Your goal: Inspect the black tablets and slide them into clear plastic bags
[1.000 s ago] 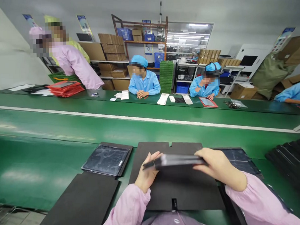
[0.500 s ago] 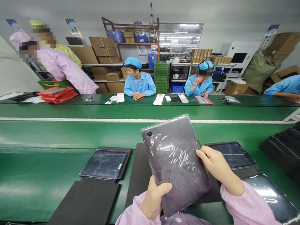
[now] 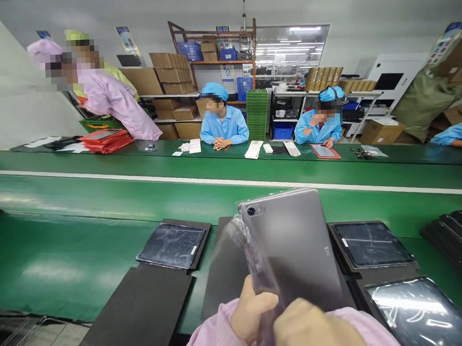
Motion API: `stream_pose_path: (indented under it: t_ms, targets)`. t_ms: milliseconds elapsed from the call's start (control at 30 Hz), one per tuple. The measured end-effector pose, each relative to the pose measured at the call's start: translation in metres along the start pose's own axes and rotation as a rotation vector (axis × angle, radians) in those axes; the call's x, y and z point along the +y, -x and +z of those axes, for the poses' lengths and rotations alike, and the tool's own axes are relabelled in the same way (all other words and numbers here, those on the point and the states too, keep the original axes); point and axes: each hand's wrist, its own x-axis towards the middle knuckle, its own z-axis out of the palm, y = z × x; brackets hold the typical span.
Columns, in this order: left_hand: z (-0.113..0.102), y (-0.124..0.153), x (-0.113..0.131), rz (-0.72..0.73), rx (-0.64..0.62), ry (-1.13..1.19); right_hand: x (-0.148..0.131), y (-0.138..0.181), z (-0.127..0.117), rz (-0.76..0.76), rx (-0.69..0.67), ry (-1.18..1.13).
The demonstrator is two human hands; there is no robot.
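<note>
A grey tablet (image 3: pixel 295 241) stands tilted in front of me, its back and corner camera facing me. My left hand (image 3: pixel 254 309) grips its lower left edge, thumb over the back. Clear plastic film (image 3: pixel 260 263) hangs crumpled along that left edge, and most of the back is bare. My right hand (image 3: pixel 318 327), smeared by motion, is closed in front of the tablet's lower part, beside my left hand. It appears to hold the film's lower end, though its fingertips are hidden.
Film-covered tablets lie on black pads: one at left (image 3: pixel 173 244), two at right (image 3: pixel 375 243). A bare black pad (image 3: pixel 137 309) lies at lower left, a dark stack (image 3: pixel 456 239) at far right. Co-workers (image 3: pixel 224 117) sit or stand across the green bench (image 3: pixel 101 191).
My right hand has moved from the tablet's right edge down and left across its back. The film has come off most of the back and bunched at the left edge.
</note>
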Motion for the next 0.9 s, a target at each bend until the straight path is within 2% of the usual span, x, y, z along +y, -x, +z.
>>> stream_pose_path:
  t_ms: [67, 133, 200, 233, 300, 367, 400, 467, 567, 633, 700, 800, 900]
  targets:
    - [0.0, -0.001, 0.002, 0.035, 0.001, 0.018, 0.008, 0.01, -0.025, 0.12, 0.185, -0.028]
    - [0.001, -0.003, 0.003, 0.022, 0.056, 0.062, 0.022, 0.022, -0.046, 0.31, 0.47, -0.071]
    - [0.001, -0.004, 0.004, -0.003, 0.127, 0.093, 0.039, 0.035, -0.056, 0.514, 0.673, -0.087]
    - [0.0, -0.004, 0.005, -0.012, 0.153, 0.098, 0.047, 0.04, -0.056, 0.615, 0.684, -0.087]
    - [-0.003, -0.003, 0.006, -0.024, 0.201, 0.095, 0.057, 0.046, -0.048, 0.787, 0.559, -0.131]
    - [-0.007, -0.002, 0.009, -0.049, 0.264, 0.08, 0.059, 0.046, -0.038, 0.867, 0.402, -0.232]
    - [-0.01, -0.001, 0.011, -0.064, 0.296, 0.066, 0.059, 0.044, -0.034, 0.877, 0.365, -0.294]
    - [-0.015, 0.0, 0.019, -0.092, 0.358, 0.027, 0.056, 0.041, -0.036, 0.898, 0.383, -0.411]
    - [-0.023, 0.001, 0.035, -0.053, 0.476, -0.024, 0.046, 0.041, -0.06, 0.925, 0.485, -0.499]
    - [-0.031, 0.003, 0.046, 0.032, 0.558, -0.034, 0.037, 0.045, -0.081, 0.906, 0.58, -0.344]
    - [-0.041, 0.004, 0.054, 0.102, 0.609, -0.031, 0.032, 0.047, -0.093, 0.89, 0.606, 0.02]
    - [-0.053, 0.006, 0.061, 0.142, 0.642, -0.017, 0.037, 0.042, -0.081, 0.859, 0.409, 0.652]
    - [-0.052, 0.008, 0.061, 0.134, 0.661, -0.015, 0.06, 0.029, -0.036, 0.805, 0.157, 0.998]
